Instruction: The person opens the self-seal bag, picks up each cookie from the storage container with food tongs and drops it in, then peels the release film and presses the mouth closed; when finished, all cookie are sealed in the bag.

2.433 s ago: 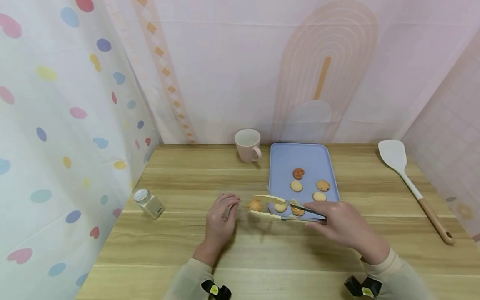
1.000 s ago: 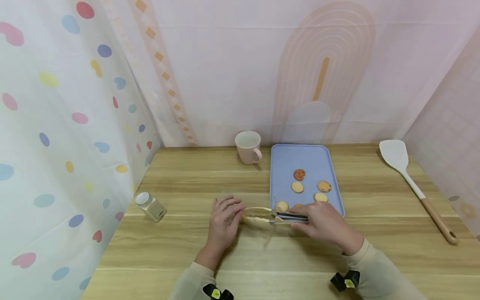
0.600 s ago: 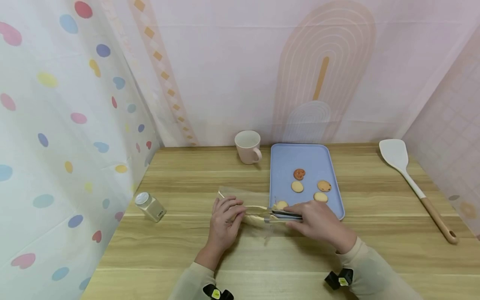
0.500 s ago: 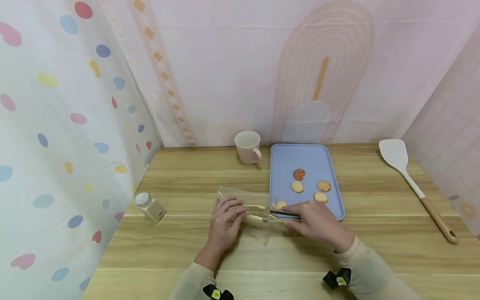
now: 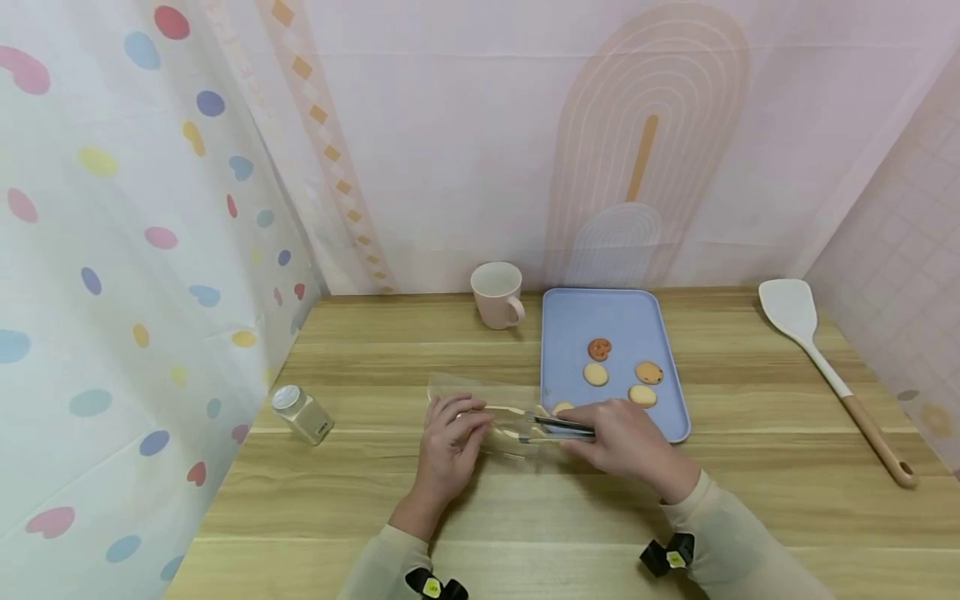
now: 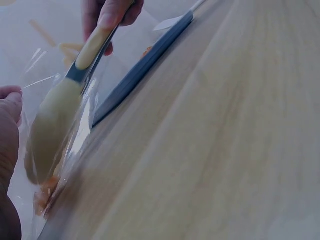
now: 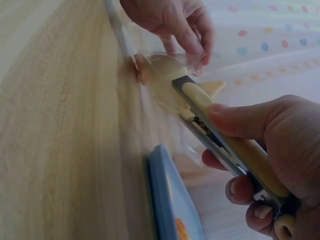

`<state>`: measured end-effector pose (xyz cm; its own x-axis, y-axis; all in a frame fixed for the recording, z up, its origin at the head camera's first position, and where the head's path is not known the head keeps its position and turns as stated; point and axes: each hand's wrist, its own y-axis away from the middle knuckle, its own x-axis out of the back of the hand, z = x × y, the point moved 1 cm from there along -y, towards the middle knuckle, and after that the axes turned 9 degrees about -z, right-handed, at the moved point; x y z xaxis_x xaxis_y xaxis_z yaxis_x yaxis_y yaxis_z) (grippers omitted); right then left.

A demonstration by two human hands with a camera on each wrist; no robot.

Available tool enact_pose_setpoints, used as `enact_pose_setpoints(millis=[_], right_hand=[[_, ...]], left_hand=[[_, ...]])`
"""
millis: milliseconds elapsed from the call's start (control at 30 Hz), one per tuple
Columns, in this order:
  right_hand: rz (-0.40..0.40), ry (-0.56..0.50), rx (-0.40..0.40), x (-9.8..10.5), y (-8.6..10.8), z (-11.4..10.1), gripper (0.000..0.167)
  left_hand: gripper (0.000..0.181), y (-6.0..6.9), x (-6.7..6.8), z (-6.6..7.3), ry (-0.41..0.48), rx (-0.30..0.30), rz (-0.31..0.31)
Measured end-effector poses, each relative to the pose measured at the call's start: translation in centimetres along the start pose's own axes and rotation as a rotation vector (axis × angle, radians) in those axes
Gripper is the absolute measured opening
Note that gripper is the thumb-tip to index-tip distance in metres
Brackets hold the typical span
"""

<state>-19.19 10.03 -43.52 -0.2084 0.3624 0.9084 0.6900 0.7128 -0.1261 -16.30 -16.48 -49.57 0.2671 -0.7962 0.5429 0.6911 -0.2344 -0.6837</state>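
My left hand [image 5: 446, 446] pinches the mouth of a clear plastic bag [image 5: 476, 387] with thumb and fingertips. From the right, my right hand [image 5: 630, 450] grips a pair of tongs [image 6: 52, 122] with metal arms and cream tips. The tips reach inside the bag, close to my left fingers. Low in the bag, in the left wrist view, sits an orange-brown cookie [image 6: 46, 195] by the tips; whether they still clamp it I cannot tell. A blue tray [image 5: 592, 312] with several cookies lies behind my right hand, which hides part of its near end.
A pink mug [image 5: 495, 296] stands left of the tray, near the back curtain. The jar [image 5: 302, 414] with a silvery lid is at the left, and a white spatula [image 5: 825, 371] with a wooden handle lies far right.
My right hand has moved left, carrying the tongs and the cookie between their tips into the bag. My left hand stays almost in place at the bag's mouth.
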Motion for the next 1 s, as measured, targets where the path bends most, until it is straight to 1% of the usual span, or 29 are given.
enact_pose_setpoints(millis=[133,300,467,600,833,933,1000], right_hand=[[0.007,0.009,-0.014,0.4,0.5,0.2,0.032],[-0.012,0.008,0.007,0.1,0.2,0.3,0.032],[-0.025,0.008,0.035,-0.5,-0.5,-0.1,0.033],[-0.025,-0.010,0.040,-0.7,-0.9,-0.5,0.033],[-0.041,-0.065,0.000,-1.2,-1.3,-0.7,0.034],[-0.048,-0.073,-0.008,-1.3,-1.2,-0.7,0.035],[-0.038,-0.058,-0.012,-1.2,-1.0,-0.6,0.035]], left_hand=[[0.011,-0.1,0.2,-0.1,-0.006,0.003,0.033],[0.012,-0.1,0.3,-0.1,-0.017,-0.012,0.059],[0.013,-0.1,0.1,0.0,-0.018,-0.030,0.050],[0.012,-0.2,0.1,0.2,-0.035,-0.039,0.034],[0.009,-0.3,0.2,0.5,-0.077,-0.057,-0.001],[0.010,-0.3,0.4,0.6,-0.113,-0.053,0.006],[0.012,-0.2,0.5,0.5,-0.147,-0.043,0.018]])
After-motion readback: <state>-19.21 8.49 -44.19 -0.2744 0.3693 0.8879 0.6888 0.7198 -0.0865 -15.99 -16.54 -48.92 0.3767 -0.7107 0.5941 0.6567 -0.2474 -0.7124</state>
